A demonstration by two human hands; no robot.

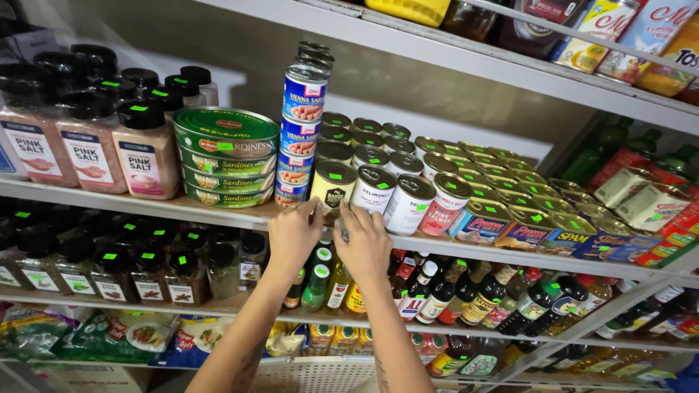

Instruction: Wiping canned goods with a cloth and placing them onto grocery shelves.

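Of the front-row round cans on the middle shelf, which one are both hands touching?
The yellow-labelled can, leftmost in that row beside the tall can stack; left hand and right hand bracket it.

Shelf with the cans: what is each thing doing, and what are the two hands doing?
Left hand: fingers touching the yellow can.
Right hand: fingers at the yellow can's base.
Yellow can: upright, sealed, at the shelf's front edge.
Sausage cans: stacked in a tall column.
Sardine tins: stacked flat.
Salt jars: upright, black lids on.
Sauce bottles: upright, capped, one shelf below.
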